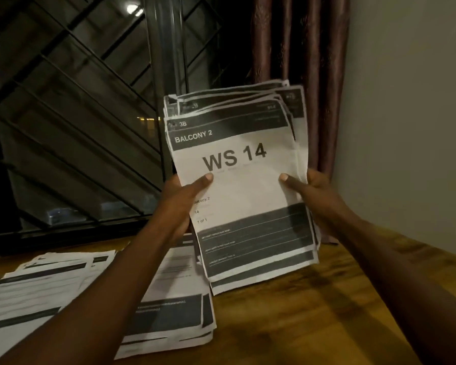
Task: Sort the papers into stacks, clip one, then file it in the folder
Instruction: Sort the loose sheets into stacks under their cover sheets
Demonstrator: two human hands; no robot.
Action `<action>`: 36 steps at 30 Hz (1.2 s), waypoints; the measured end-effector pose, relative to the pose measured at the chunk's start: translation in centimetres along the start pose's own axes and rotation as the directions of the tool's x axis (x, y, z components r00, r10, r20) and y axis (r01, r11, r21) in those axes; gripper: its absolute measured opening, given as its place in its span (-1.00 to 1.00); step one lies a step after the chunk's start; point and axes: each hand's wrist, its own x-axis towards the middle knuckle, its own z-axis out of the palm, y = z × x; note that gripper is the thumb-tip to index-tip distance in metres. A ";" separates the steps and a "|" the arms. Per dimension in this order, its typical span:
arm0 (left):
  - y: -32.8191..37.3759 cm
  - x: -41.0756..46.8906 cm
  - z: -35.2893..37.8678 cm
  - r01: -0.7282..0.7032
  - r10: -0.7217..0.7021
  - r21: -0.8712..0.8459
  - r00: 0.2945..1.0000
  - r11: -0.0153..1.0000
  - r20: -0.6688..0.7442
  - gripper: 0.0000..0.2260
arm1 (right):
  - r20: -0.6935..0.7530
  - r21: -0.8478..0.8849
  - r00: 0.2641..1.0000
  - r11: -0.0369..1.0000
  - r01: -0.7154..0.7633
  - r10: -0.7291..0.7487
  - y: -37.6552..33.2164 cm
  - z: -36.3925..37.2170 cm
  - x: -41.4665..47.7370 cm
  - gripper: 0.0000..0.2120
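**Item:** stack of papers [237,185], held up in front of the person over the far right part of the wooden table [327,312].
- Near upright, leaning a little to the right.
- The sheets are uneven, with top corners fanned out behind the front one.
- The front sheet has a dark header band reading "3B" and "BALCONY 2", a large "WS 14" in the middle and "1 of 1" at lower left. A dark block at the foot carries print too small to read.
- I cannot tell whether the lower edge touches the table.

**Grip:**
- The left hand [178,204] clasps the stack's left edge, with the thumb laid flat across the front sheet and the fingers hidden behind.
- The right hand [317,196] clasps the right edge the same way, thumb pointing inward.
- Both hands are closed round the one stack at about mid-height.

**On the table, far left:** loose sheets [37,283], lying flat and overlapping, with dark bands like those on the held ones.

**On the table, nearer:** second pile [179,320], flat with ragged edges. It is partly under the left forearm and just beside the held stack's lower corner.

**Behind:**
- A dark window [77,106] with a diagonal metal grille and a lamp's glare near the top.
- A brownish curtain [300,48], hanging in folds directly behind the stack.
- A plain pale wall [406,101] at the right, meeting the table's edge.
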 end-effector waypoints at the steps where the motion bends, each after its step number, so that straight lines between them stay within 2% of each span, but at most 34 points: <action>1: 0.2 -0.1 0.4 -0.020 0.020 -0.006 1.000 1.000 -0.008 -0.82 | -0.010 0.026 1.000 1.000 0.009 -0.008 0.0 0.3 -0.1 -0.93; 4: 1.2 -0.4 1.8 -0.118 0.119 0.021 0.993 0.993 -0.019 -0.87 | -0.032 0.103 0.998 0.993 0.055 -0.052 -0.8 1.0 -0.2 -0.88; 9: 2.5 -0.6 4.4 -0.213 0.217 0.052 0.973 0.976 -0.076 -0.66 | -0.059 0.160 0.980 0.967 0.199 -0.192 -2.9 0.9 0.5 -0.86; 11: 2.0 -0.9 4.5 -0.222 0.228 0.076 0.971 0.972 -0.071 -0.58 | -0.023 0.143 0.982 0.971 0.189 -0.188 -2.7 0.6 0.5 -0.81; 14: 0.9 -1.4 3.6 -0.228 0.233 0.096 0.971 0.969 -0.046 -0.58 | 0.002 0.101 0.982 0.977 0.188 -0.189 -1.7 0.0 -0.2 -0.70; 19: -1.2 -1.5 2.6 -0.178 0.176 0.154 0.984 0.972 0.031 -0.72 | 0.024 0.112 0.991 0.985 0.130 -0.133 0.1 -1.2 -0.7 -0.60; 24: -3.2 -1.7 2.7 -0.116 0.112 0.153 0.993 0.981 0.035 -0.77 | -0.031 0.044 1.000 0.999 0.004 -0.002 1.3 -1.2 -0.6 -0.72; 28: -2.0 -0.8 3.8 -0.116 0.115 0.097 0.993 0.989 0.018 -0.84 | -0.084 0.073 0.996 0.996 0.049 -0.043 -0.8 -2.0 0.0 -0.79; 31: -2.3 -0.8 3.9 -0.112 0.112 0.058 0.994 0.992 0.013 -0.79 | -0.032 0.073 0.998 0.995 0.063 -0.061 -1.1 -2.4 0.0 -0.60; 34: -4.4 -1.7 3.1 -0.019 0.015 0.135 0.999 0.991 0.033 -0.75 | -0.055 0.032 0.998 0.999 -0.022 0.024 0.6 -2.6 -0.6 -0.40; 36: -5.8 -2.1 2.7 0.046 -0.058 0.195 0.997 0.980 0.055 -0.75 | -0.062 0.022 0.996 0.998 -0.065 0.066 1.6 -2.7 -0.8 -0.36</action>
